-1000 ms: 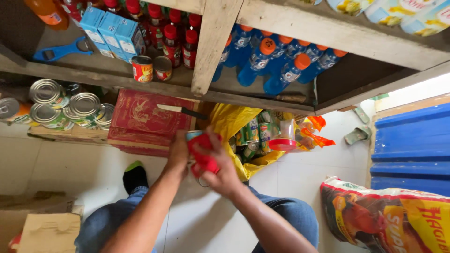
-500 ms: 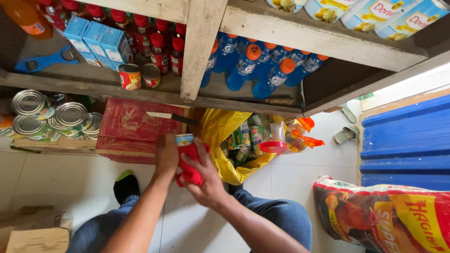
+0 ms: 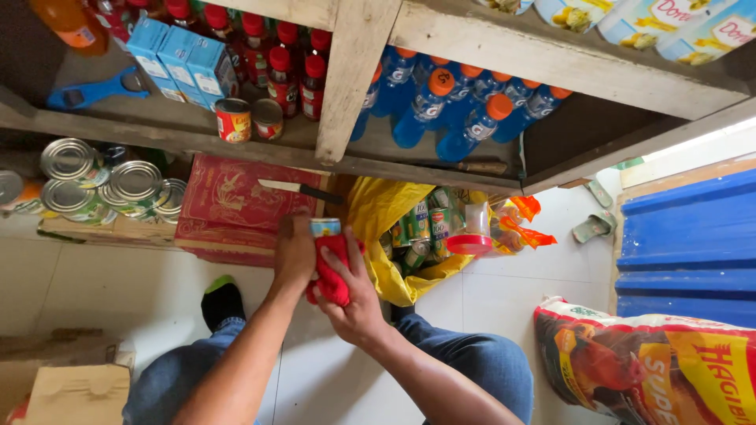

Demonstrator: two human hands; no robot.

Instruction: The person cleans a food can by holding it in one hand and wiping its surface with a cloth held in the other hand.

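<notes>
Both hands meet at picture centre over the floor [image 3: 110, 291]. The left hand [image 3: 294, 253] grips a small can [image 3: 324, 228], its top showing at 12 o'clock. The right hand [image 3: 356, 303] wraps a red cloth [image 3: 334, 271] against the can. At 2 o'clock lies a yellow bag [image 3: 386, 208] of cans; at 10, a red box [image 3: 236, 208].

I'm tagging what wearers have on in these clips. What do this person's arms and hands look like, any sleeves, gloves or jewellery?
Both forearms are bare, with no sleeves in view. The left hand and right hand wear no gloves, and no rings, watch or bracelets show. Lower down, the person wears blue jeans and a dark sock with a green toe.
</notes>
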